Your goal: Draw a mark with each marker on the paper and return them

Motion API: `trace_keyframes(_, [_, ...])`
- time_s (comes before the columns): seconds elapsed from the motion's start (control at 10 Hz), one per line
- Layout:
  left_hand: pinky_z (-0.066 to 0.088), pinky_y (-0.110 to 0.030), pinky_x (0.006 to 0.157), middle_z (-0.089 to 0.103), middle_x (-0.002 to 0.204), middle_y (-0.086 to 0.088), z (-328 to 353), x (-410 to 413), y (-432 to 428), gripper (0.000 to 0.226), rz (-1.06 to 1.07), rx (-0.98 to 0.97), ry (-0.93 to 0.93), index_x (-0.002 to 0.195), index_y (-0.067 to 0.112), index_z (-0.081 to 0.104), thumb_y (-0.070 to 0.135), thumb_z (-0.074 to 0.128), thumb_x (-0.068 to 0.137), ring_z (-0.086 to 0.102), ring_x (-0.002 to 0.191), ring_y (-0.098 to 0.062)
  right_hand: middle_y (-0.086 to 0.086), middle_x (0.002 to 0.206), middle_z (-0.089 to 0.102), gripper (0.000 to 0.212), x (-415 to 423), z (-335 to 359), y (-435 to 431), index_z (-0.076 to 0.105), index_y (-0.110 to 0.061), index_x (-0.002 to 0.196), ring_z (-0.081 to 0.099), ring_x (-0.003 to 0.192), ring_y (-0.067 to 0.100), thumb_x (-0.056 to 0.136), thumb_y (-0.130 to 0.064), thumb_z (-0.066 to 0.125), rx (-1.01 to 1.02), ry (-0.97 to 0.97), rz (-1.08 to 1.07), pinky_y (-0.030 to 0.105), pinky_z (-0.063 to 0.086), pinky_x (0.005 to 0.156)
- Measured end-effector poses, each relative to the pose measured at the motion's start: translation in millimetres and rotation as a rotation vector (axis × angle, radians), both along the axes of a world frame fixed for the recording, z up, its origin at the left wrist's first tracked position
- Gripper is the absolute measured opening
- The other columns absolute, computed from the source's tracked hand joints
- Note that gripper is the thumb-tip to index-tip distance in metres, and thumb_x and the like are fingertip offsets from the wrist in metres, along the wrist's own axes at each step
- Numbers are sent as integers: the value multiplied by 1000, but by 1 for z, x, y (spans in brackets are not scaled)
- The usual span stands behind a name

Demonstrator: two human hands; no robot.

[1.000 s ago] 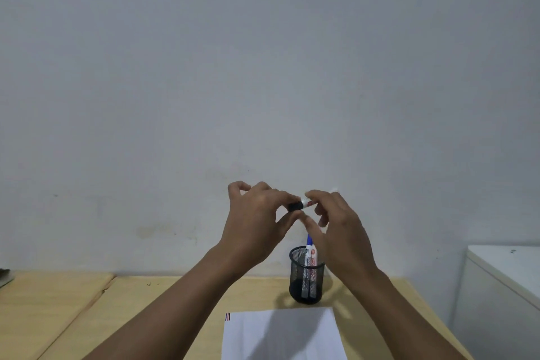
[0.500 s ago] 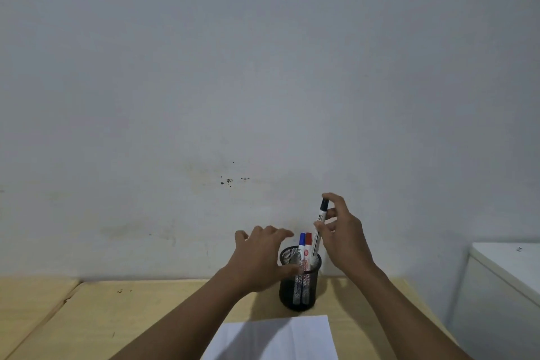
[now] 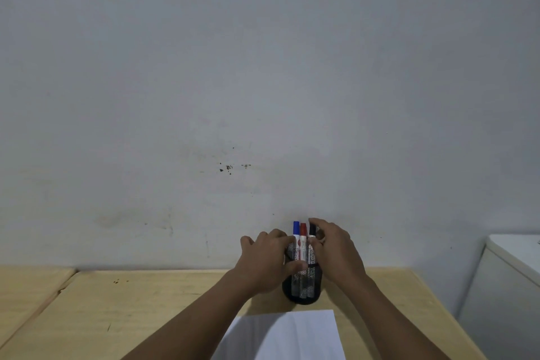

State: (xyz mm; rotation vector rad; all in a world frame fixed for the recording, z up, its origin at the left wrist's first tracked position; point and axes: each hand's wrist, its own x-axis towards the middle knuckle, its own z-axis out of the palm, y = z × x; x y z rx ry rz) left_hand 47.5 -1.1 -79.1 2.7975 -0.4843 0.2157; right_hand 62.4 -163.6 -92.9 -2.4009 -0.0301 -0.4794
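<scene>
— What is behind the hands?
— A plain pale wall (image 3: 263, 67), filling most of the view. Above and to the left of the left hand (image 3: 263, 263) sits a cluster of small dark specks (image 3: 226, 168). Further left, at about hand height, there is a faint smudge (image 3: 111, 219).
— And below?
— A light wooden table (image 3: 146, 310), with a few dark spots (image 3: 117, 281) left of the left hand. A second wooden surface (image 3: 26, 292) adjoins it at far left.
— To the right?
— A white cabinet (image 3: 508, 286), well apart from the right hand (image 3: 336, 254), just beside the table's edge.

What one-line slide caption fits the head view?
Right hand seats black marker in mesh holder; left hand steadies it.
</scene>
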Motion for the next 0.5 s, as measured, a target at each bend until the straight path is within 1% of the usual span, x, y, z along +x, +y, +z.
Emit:
trace_keyframes(0.1, [26,-48,98,50,140,2,1,-1,0,59,-12,11,12,138,32,46,61,51,88,46,122,-20,1,128,64,45,-3,2,-1,49,-28,145,62,111,17,100,-28,53,-22,-24,-8,31,52,89])
trace_keyframes(0.2, [25,-49,102,47,144,2,5,-7,3,62,-9,5,5,141,31,41,64,47,89,43,127,-20,1,130,62,47,-11,10,0,43,-30,148,62,114,18,102,-32,49,-41,-37,-8,34,53,90])
trace_keyframes(0.3, [24,-51,104,42,150,2,16,-13,13,67,42,15,-33,146,30,34,66,41,90,39,132,-21,2,132,60,45,-19,24,5,44,-28,147,60,116,20,102,-33,48,-81,-42,14,40,53,93])
trace_keyframes(0.4, [25,-52,103,41,150,2,28,-30,30,67,102,42,-84,146,30,34,68,37,90,38,133,-23,1,135,57,44,-39,34,14,46,-26,145,56,123,22,102,-34,47,-126,-52,40,46,49,97])
trace_keyframes(0.5, [25,-53,103,42,149,1,43,-45,46,66,152,47,-156,145,29,36,67,36,91,39,132,-24,1,136,57,44,-59,47,21,48,-25,144,55,124,23,102,-37,46,-179,-67,49,46,45,101])
